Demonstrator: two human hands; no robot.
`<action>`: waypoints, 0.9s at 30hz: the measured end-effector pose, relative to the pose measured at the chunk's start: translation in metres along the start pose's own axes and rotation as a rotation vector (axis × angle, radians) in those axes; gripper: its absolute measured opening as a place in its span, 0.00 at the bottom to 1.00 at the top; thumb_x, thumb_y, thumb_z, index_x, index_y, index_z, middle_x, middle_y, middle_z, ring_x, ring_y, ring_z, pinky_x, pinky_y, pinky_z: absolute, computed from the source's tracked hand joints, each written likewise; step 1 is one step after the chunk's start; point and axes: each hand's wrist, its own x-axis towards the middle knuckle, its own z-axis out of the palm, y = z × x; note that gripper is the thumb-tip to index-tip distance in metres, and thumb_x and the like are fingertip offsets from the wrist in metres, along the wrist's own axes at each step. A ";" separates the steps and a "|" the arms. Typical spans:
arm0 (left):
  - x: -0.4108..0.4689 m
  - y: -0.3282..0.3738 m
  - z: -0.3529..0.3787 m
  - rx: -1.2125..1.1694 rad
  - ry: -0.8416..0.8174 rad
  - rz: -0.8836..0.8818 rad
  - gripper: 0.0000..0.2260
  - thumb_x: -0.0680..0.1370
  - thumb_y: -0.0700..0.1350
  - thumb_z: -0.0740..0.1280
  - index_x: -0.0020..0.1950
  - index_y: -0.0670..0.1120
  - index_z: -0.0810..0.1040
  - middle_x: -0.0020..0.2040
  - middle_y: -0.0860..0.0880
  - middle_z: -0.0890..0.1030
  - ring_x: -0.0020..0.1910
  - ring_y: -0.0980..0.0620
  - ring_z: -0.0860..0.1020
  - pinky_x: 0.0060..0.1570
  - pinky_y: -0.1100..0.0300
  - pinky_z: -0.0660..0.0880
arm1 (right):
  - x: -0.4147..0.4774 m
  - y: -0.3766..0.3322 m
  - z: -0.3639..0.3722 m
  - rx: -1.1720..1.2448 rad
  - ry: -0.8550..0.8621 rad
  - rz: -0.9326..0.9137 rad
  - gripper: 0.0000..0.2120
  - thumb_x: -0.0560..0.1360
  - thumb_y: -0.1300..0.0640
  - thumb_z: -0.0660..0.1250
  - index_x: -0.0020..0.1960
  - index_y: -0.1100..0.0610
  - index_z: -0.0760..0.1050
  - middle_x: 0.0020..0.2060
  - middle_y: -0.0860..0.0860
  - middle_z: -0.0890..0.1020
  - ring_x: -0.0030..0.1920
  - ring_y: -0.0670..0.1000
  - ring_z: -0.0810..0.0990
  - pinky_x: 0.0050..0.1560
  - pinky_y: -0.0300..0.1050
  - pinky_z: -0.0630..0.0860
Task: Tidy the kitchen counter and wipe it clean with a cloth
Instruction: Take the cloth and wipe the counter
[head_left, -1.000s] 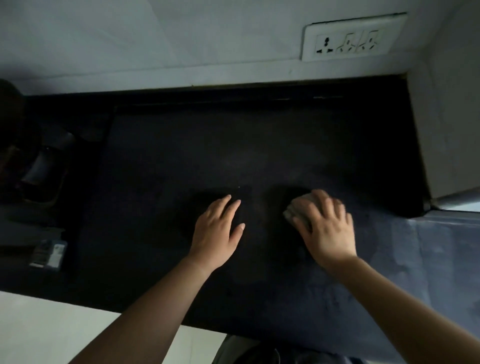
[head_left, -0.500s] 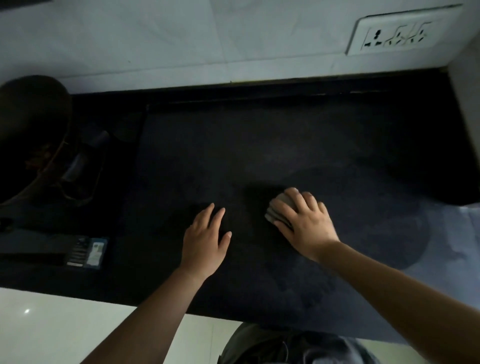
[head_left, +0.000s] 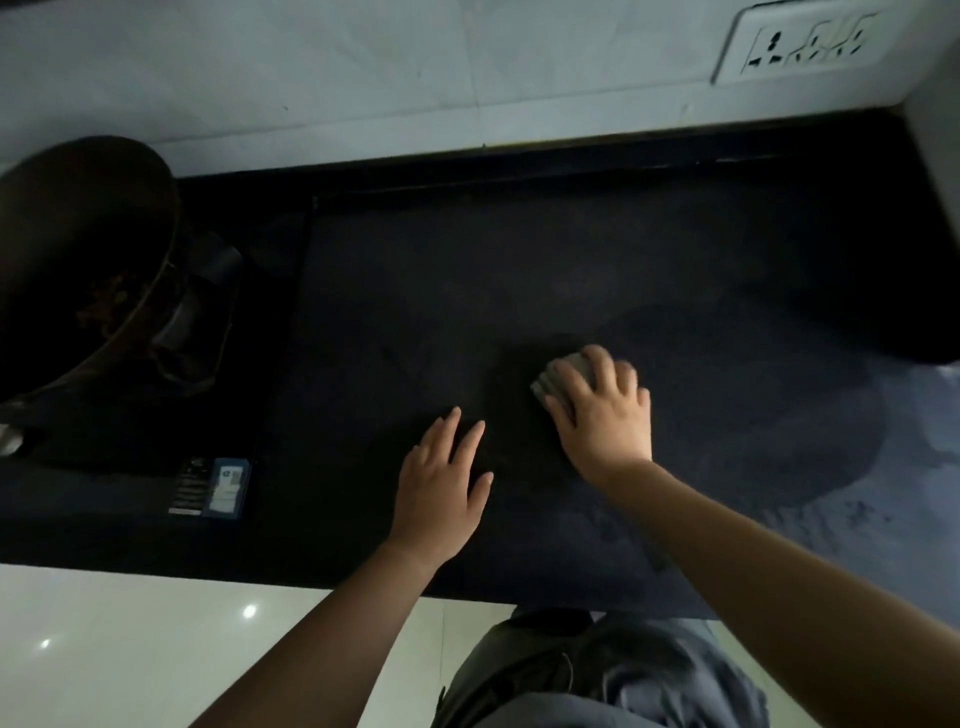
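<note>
Head view looks down on a dark kitchen counter (head_left: 519, 270), where the right hand (head_left: 605, 415) presses down on a small grey cloth (head_left: 558, 376), fingers curled over it and gripping it against the surface right of centre. Just to its left, apart from the cloth, the left hand (head_left: 441, 488) lies palm-down on the counter with fingers slightly spread, holding nothing. A dark wok (head_left: 78, 260) sits at far left, and a white socket plate (head_left: 802, 41) is on the wall.
</note>
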 end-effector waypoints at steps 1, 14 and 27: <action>-0.004 0.000 0.002 -0.005 0.008 -0.002 0.25 0.79 0.55 0.55 0.75 0.53 0.54 0.78 0.47 0.52 0.76 0.47 0.52 0.72 0.48 0.59 | -0.016 -0.001 0.001 -0.013 -0.024 -0.070 0.18 0.76 0.42 0.56 0.64 0.44 0.65 0.67 0.54 0.65 0.61 0.58 0.64 0.53 0.56 0.69; -0.043 0.009 0.022 0.006 0.004 -0.005 0.26 0.79 0.57 0.55 0.75 0.54 0.54 0.78 0.47 0.53 0.76 0.46 0.53 0.71 0.46 0.57 | -0.048 0.032 -0.013 0.036 0.081 0.294 0.19 0.76 0.43 0.59 0.65 0.47 0.67 0.68 0.54 0.63 0.63 0.60 0.61 0.57 0.58 0.65; -0.066 0.014 0.023 -0.052 0.010 -0.113 0.26 0.79 0.56 0.56 0.75 0.53 0.56 0.78 0.47 0.53 0.76 0.47 0.53 0.71 0.46 0.59 | -0.104 0.035 -0.010 0.011 -0.049 -0.050 0.18 0.74 0.46 0.65 0.62 0.50 0.71 0.65 0.56 0.69 0.60 0.62 0.68 0.52 0.59 0.71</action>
